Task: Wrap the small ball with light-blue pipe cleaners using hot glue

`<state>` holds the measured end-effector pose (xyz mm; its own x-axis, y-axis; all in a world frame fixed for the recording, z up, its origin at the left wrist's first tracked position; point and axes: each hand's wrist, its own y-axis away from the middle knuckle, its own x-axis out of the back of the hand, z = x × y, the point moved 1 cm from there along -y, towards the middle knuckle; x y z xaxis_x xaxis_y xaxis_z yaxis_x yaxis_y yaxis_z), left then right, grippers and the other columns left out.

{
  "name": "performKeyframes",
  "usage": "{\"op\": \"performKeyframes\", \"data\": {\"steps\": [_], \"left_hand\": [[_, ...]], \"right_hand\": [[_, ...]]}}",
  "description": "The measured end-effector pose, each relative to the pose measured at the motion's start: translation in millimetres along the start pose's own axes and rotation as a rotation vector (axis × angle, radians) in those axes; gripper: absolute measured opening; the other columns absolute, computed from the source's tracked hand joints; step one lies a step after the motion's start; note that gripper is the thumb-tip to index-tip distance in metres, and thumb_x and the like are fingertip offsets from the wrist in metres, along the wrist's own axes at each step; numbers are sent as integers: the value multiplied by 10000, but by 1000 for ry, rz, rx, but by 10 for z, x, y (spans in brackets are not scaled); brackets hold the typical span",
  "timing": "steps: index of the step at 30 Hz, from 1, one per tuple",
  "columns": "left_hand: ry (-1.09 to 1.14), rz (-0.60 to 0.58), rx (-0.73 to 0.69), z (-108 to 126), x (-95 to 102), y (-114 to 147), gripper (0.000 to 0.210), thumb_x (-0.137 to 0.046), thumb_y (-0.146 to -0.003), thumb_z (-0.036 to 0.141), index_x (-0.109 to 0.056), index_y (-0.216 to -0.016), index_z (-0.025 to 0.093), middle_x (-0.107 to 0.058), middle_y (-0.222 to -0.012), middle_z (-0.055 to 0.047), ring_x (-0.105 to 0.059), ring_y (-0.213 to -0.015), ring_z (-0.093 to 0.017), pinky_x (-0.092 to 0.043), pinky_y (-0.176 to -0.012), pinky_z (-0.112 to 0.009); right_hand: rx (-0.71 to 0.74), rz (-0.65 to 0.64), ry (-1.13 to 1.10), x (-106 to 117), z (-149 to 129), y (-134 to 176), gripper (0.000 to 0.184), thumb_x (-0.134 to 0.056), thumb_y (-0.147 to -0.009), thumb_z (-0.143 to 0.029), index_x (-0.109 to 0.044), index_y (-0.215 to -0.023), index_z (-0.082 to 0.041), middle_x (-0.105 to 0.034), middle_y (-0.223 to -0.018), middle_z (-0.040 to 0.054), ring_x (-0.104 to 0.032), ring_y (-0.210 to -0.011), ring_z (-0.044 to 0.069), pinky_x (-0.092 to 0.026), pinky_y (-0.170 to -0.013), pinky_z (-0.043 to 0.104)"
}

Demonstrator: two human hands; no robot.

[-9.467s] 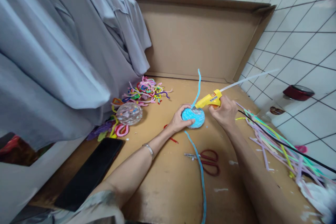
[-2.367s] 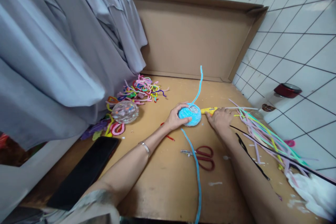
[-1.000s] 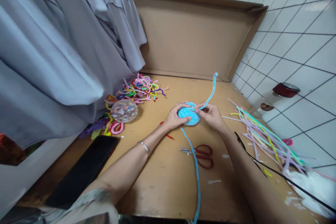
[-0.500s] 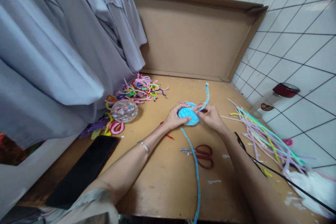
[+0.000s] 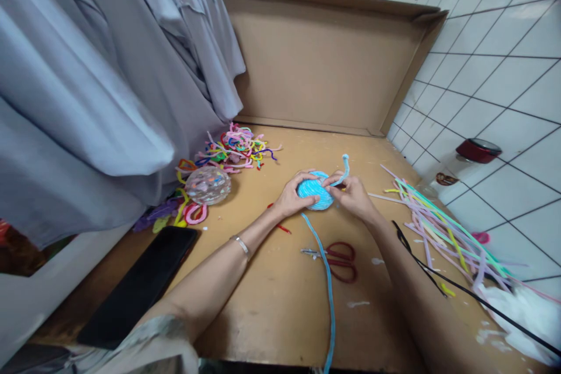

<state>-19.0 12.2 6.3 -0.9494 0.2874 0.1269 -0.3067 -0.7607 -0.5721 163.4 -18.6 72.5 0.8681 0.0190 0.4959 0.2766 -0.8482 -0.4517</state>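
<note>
A ball wrapped in blue pipe cleaner [image 5: 314,193] is held over the table by my left hand [image 5: 293,196], its fingers curled round the ball's left side. My right hand [image 5: 353,196] pinches a light blue pipe cleaner [image 5: 346,167] against the ball's upper right. The free end of that strip sticks up above my fingers. Below the ball, a loose blue pipe cleaner [image 5: 329,286] runs down the table and crosses over red-handled scissors [image 5: 342,260]. A short red pipe cleaner piece [image 5: 284,228] lies beside my left wrist.
On the left are a clear ball with coloured specks [image 5: 208,185], a heap of colourful pipe cleaner pieces [image 5: 241,146] and a black phone [image 5: 140,286]. To the right lie long pipe cleaners [image 5: 432,225], a black cord [image 5: 464,286] and a red-lidded jar [image 5: 456,166]. Cardboard [image 5: 324,64] stands behind.
The free end of the light blue pipe cleaner has dropped and now stands shorter above my right hand. Both hands stay almost in place on the ball.
</note>
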Motion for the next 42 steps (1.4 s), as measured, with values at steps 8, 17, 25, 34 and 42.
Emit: {"op": "performKeyframes", "data": {"steps": [8, 17, 25, 34, 42], "left_hand": [[55, 14, 37, 53, 15, 15, 387, -627, -842, 508, -667, -1081, 207, -606, -1321, -131, -501, -1329, -280, -364, -1115, -450], [152, 192, 158, 83, -72, -16, 213, -631, -796, 341, -700, -911, 175, -680, -1227, -122, -610, -1192, -266, -448, -1023, -415], [200, 256, 211, 89, -96, -31, 153, -672, -727, 276, -708, -838, 177, -703, -1180, -106, -630, -1159, -262, -465, -1011, -416], [200, 234, 193, 88, -81, -19, 185, -659, -741, 316, -704, -856, 178, -696, -1183, -111, -616, -1180, -269, -456, -1005, -407], [224, 201, 148, 30, -74, -19, 378, -685, -763, 425, -602, -1056, 203, -663, -1189, -84, -600, -1143, -247, -451, -997, -373]], "right_hand": [[8, -3, 9, -14, -14, 0, 117, -595, -731, -202, -712, -729, -200, -647, -758, 31, -593, -738, 169, -461, -703, 298], [16, -9, 23, -42, -6, 9, 122, -592, -740, -196, -714, -736, -198, -609, -732, 20, -551, -671, 148, -422, -636, 270], [22, -28, 86, -44, 26, 7, 134, -582, -743, -174, -712, -732, -207, -579, -706, 9, -523, -642, 142, -397, -617, 264], [17, -30, 82, -50, 35, 12, 135, -582, -748, -191, -715, -750, -207, -589, -726, 17, -537, -679, 154, -403, -636, 272], [29, -34, 39, -48, 19, 8, 128, -580, -759, -207, -705, -736, -198, -585, -738, 19, -540, -671, 148, -400, -634, 271]]}}
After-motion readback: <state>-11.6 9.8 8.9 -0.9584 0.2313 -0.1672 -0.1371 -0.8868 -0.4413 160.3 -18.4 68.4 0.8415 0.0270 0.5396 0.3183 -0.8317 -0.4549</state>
